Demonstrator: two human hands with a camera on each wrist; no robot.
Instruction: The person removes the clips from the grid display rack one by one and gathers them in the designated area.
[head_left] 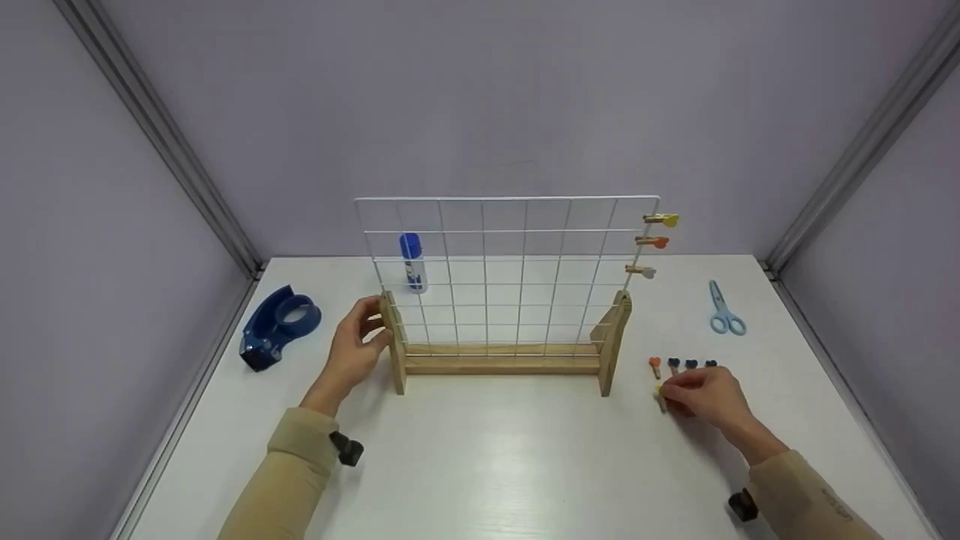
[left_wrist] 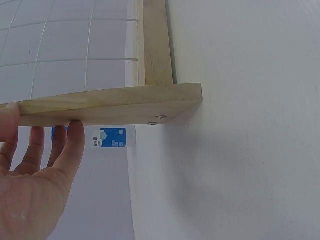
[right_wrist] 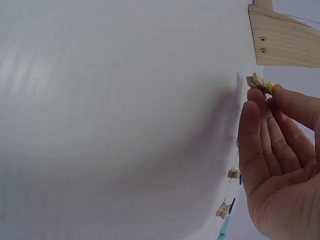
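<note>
A white wire-grid display stand [head_left: 504, 367] with wooden side posts stands upright on the table. My left hand [head_left: 355, 350] holds its left wooden post [left_wrist: 115, 105], thumb at the edge and fingertips against the outer face. My right hand [head_left: 709, 401] pinches a small wooden clothespin with a yellow heart [right_wrist: 270, 87] between thumb and fingertips, low over the table. Just behind that hand lie an orange-heart clothespin [head_left: 655, 364] and several dark-blue-heart clothespins [head_left: 691, 365]. Clipped along the grid's right edge are yellow [head_left: 670, 220], orange [head_left: 660, 242] and grey [head_left: 648, 273] heart clothespins.
A blue tape dispenser [head_left: 268, 330] lies left of my left hand. Behind the grid stands a glue stick [head_left: 413, 262] with a blue cap. Light-blue scissors [head_left: 726, 318] rest at the right. Grey walls [head_left: 480, 112] enclose the white table [head_left: 487, 465].
</note>
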